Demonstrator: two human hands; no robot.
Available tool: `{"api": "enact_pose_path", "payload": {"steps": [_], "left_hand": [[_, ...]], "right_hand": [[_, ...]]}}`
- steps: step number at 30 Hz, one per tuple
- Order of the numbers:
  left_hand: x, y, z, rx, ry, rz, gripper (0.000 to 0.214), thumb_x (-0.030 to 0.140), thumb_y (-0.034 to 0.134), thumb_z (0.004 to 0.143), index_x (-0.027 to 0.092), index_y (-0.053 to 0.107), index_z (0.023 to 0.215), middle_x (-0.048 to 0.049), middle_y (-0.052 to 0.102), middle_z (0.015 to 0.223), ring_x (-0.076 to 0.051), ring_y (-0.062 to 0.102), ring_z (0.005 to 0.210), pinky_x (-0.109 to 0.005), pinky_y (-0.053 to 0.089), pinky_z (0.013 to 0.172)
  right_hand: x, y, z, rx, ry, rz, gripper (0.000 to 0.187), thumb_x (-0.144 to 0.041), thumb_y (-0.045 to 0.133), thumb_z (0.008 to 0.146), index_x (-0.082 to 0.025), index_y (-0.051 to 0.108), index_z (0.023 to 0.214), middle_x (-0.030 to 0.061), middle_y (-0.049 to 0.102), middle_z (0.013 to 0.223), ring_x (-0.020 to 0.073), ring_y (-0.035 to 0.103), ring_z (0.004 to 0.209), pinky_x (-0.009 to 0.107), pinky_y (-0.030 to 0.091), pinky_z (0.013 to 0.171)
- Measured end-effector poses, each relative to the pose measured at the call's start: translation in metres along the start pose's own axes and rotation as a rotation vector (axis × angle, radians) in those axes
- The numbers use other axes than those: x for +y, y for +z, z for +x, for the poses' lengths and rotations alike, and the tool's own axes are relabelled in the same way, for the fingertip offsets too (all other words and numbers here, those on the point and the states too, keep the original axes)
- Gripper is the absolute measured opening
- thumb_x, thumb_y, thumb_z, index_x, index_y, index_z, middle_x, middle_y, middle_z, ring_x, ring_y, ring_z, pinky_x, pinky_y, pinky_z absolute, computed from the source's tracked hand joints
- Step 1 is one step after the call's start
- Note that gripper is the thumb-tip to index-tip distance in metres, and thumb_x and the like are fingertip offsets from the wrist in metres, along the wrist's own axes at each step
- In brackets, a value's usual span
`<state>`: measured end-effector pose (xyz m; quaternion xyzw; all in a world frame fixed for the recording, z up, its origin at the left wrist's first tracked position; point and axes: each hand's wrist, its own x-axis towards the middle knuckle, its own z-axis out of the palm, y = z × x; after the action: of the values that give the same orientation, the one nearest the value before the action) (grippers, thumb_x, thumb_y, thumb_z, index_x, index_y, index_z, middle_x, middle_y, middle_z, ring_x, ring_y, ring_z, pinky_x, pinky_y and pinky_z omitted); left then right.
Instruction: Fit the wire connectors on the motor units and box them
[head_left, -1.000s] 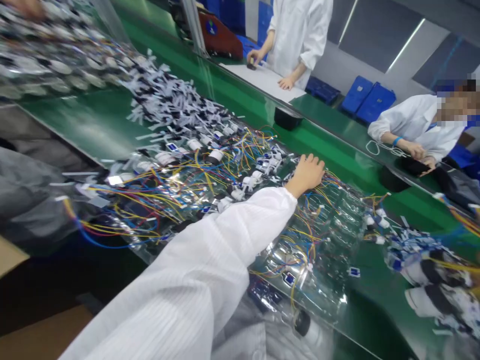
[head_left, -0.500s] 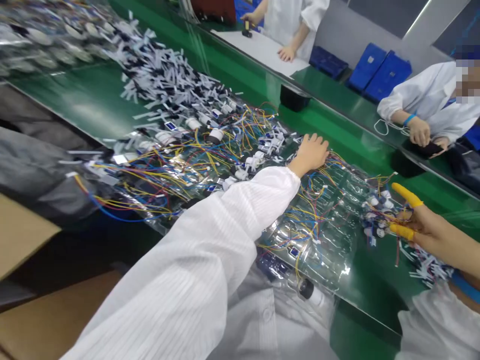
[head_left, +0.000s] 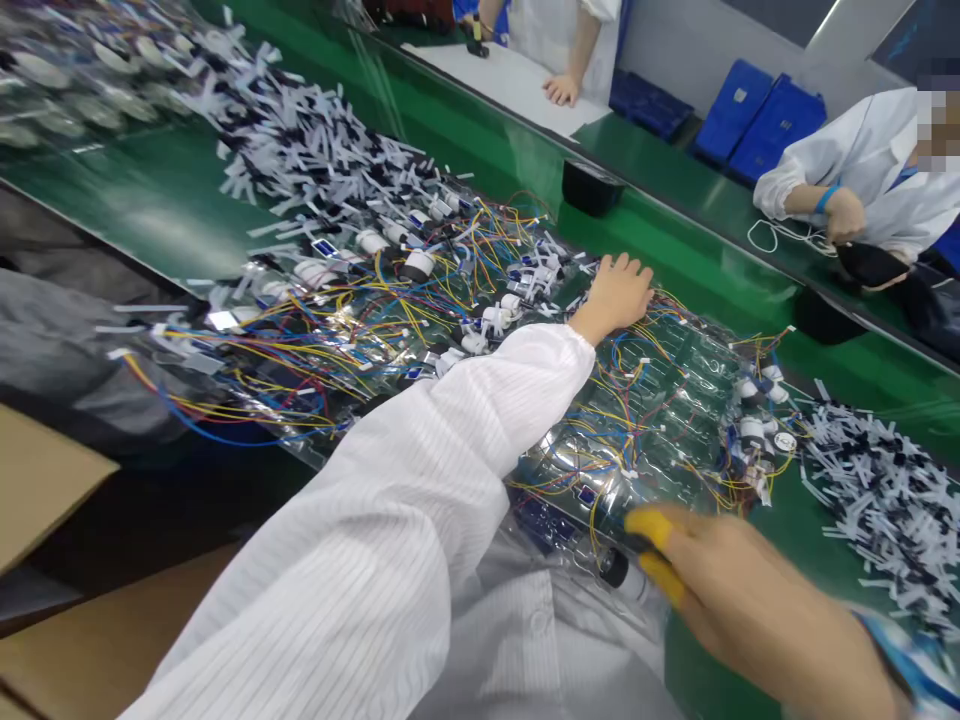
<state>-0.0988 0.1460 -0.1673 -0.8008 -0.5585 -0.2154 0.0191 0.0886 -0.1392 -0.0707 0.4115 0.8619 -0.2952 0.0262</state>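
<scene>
The left hand [head_left: 615, 292], just right of the middle, is palm down, fingers spread, over the upper edge of a clear plastic tray [head_left: 679, 435]; it grips nothing I can see. The right hand [head_left: 739, 575], lower right, is blurry, its yellow finger covers [head_left: 651, 522] by something dark [head_left: 637, 543]; I can't say if it holds it. Coloured wires [head_left: 600, 440] lie on the tray. White strips [head_left: 885, 490] pile up at the right

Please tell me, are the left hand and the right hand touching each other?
Apart. The head view shows a plain gap: part of the clear plastic tray is visible between the left hand and the right hand.
</scene>
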Motion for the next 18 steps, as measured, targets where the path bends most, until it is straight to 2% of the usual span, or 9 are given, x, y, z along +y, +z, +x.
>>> {"api": "enact_pose_path", "payload": {"steps": [2,5,7,10,12,14,17,18], "left_hand": [[0.000,0.000,-0.001,0.001,0.006,0.009,0.038,0.031,0.043,0.106,0.013,0.063,0.132,-0.0190,0.065,0.137,-0.037,0.048,0.136,-0.054,0.032,0.113],[0.000,-0.002,-0.002,0.003,0.018,0.020,0.038,0.031,0.044,0.106,0.013,0.063,0.133,-0.0190,0.065,0.137,-0.037,0.049,0.136,-0.053,0.034,0.112],[0.000,-0.003,-0.003,0.007,0.019,0.021,0.039,0.031,0.044,0.106,0.012,0.064,0.133,-0.0195,0.065,0.137,-0.037,0.049,0.136,-0.053,0.034,0.112],[0.001,-0.003,-0.003,0.014,0.009,0.013,0.038,0.031,0.044,0.105,0.014,0.064,0.133,-0.0193,0.065,0.138,-0.036,0.048,0.137,-0.053,0.033,0.113],[0.002,-0.003,-0.003,0.018,0.003,0.004,0.037,0.031,0.045,0.105,0.015,0.064,0.132,-0.0185,0.065,0.138,-0.035,0.048,0.137,-0.052,0.033,0.113],[0.001,-0.004,-0.003,0.019,0.003,-0.005,0.036,0.031,0.046,0.104,0.016,0.065,0.131,-0.0179,0.066,0.137,-0.035,0.049,0.136,-0.052,0.033,0.113],[0.000,-0.004,-0.002,0.022,0.002,-0.017,0.036,0.032,0.047,0.104,0.017,0.065,0.131,-0.0170,0.066,0.137,-0.034,0.049,0.136,-0.051,0.033,0.114],[0.000,-0.003,-0.002,0.022,0.001,-0.021,0.035,0.033,0.047,0.104,0.018,0.064,0.131,-0.0166,0.066,0.137,-0.034,0.049,0.137,-0.051,0.033,0.114]], "right_hand": [[-0.007,0.021,0.031,-0.057,-0.005,-0.166,0.031,0.001,0.047,0.089,-0.018,0.066,0.106,0.0082,0.069,0.090,0.0196,0.060,0.071,0.031,0.038,0.061],[-0.006,0.030,0.052,-0.087,0.010,-0.227,0.031,0.003,0.045,0.086,-0.015,0.065,0.101,0.0080,0.066,0.084,0.0196,0.057,0.069,0.031,0.032,0.059],[-0.002,0.023,0.044,-0.059,-0.003,-0.156,0.027,-0.001,0.047,0.087,-0.017,0.065,0.100,0.0086,0.066,0.088,0.0208,0.059,0.074,0.031,0.036,0.062],[0.001,0.001,0.012,-0.038,0.018,-0.007,0.021,-0.008,0.054,0.089,-0.022,0.067,0.099,0.0063,0.067,0.090,0.0210,0.062,0.079,0.029,0.044,0.065],[0.001,-0.017,-0.010,0.003,0.026,0.060,0.021,-0.011,0.058,0.090,-0.027,0.071,0.096,0.0036,0.068,0.084,0.0199,0.062,0.074,0.029,0.048,0.063],[0.000,-0.032,-0.027,0.128,0.034,0.108,0.017,-0.018,0.064,0.092,-0.031,0.075,0.092,0.0018,0.067,0.075,0.0193,0.060,0.066,0.028,0.050,0.059],[0.001,-0.048,-0.044,0.420,0.081,0.226,0.001,-0.031,0.080,0.089,-0.030,0.079,0.089,0.0028,0.069,0.071,0.0211,0.062,0.062,0.031,0.054,0.055],[0.001,-0.052,-0.047,0.517,0.088,0.290,0.007,-0.033,0.084,0.086,-0.029,0.079,0.089,0.0039,0.071,0.074,0.0225,0.064,0.064,0.032,0.056,0.055]]}}
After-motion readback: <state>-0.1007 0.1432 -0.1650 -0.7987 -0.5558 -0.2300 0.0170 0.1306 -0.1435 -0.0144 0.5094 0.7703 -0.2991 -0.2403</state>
